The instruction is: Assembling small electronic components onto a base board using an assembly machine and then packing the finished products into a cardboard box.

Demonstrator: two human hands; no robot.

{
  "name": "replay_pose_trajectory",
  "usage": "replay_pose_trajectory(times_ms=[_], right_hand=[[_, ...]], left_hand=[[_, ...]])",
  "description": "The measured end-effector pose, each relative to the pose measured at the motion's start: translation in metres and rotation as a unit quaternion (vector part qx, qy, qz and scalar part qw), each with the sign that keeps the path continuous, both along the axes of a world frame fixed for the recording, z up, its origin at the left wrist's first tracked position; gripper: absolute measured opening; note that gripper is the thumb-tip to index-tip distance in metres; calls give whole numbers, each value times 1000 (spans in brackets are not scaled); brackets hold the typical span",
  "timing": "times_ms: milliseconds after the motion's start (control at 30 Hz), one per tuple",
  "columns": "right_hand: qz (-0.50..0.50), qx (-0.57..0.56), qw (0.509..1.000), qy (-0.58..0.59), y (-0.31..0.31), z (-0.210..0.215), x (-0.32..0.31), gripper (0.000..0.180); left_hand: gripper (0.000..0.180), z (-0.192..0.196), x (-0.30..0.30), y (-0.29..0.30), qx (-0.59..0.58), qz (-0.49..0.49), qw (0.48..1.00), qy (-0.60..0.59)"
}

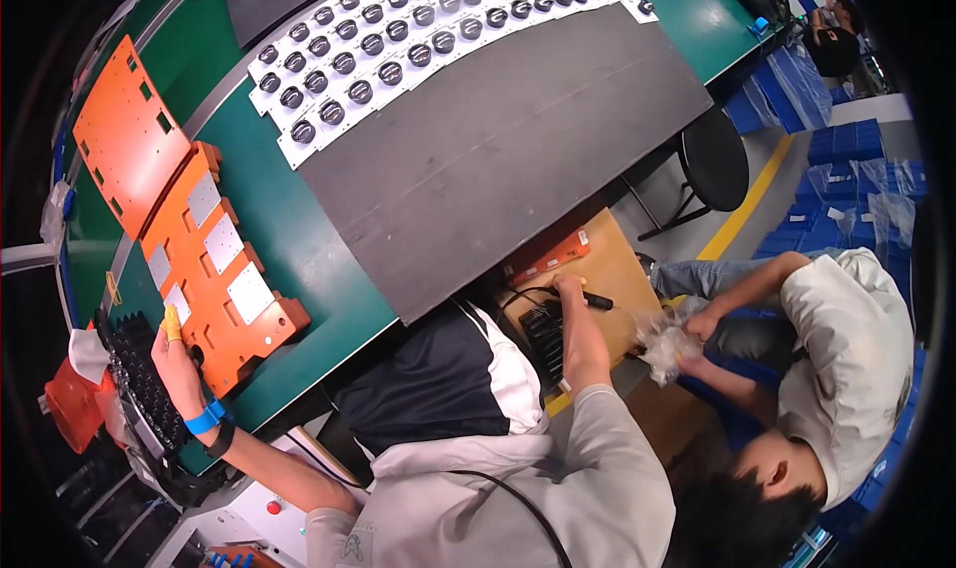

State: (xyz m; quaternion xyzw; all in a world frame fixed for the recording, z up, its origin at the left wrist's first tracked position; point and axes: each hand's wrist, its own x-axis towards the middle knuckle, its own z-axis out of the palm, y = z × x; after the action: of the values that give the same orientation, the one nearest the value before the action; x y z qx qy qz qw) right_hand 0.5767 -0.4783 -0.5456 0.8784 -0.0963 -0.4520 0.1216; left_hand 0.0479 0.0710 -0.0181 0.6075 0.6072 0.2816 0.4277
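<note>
My left hand [175, 361], with yellow finger covers and a blue wrist strap, is at the near left edge of an orange fixture [186, 231]. Its fingertips pinch the edge of a thin silver plate [177, 300] there. Other silver plates [223, 243] lie in the fixture's recesses, and its orange lid [129, 130] is folded back. My right hand [571, 291] is low on the right, over a wooden board [617, 259], with its fingers curled. A black cylindrical tool [597, 301] lies beside it, and black parts [543, 339] are below. What the right fingers hold is hidden.
Rows of round black parts on white plates [370, 43] stand on the dark mat [498, 160] across the green table [299, 229]. A co-worker [846, 339] at the right handles clear plastic [665, 347]. A black stool [712, 160] and stacked blue boxes [827, 229] are beyond.
</note>
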Motion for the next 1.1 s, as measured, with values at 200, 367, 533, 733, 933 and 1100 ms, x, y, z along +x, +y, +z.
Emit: replay_pose_trajectory(times_ms=[200, 367, 533, 733, 933, 1100], right_hand=[[-114, -39, 979, 166, 91, 16, -51, 38], [-463, 172, 869, 11, 22, -16, -50, 51], [-721, 283, 607, -179, 67, 59, -62, 33], [-789, 466, 401, -4, 14, 187, -64, 22], [-756, 501, 420, 35, 16, 247, -103, 20], [-665, 527, 528, -2, 8, 296, -130, 23]], left_hand=[[34, 51, -8, -12, 26, 52, 993, 101], [34, 36, -16, -10, 6, 28, 997, 71], [33, 52, -18, -19, 38, 38, 993, 103], [34, 49, 5, -26, 136, -18, 978, 158], [33, 58, 21, -43, 197, -10, 960, 197], [28, 77, 29, -70, 224, 84, 964, 119]])
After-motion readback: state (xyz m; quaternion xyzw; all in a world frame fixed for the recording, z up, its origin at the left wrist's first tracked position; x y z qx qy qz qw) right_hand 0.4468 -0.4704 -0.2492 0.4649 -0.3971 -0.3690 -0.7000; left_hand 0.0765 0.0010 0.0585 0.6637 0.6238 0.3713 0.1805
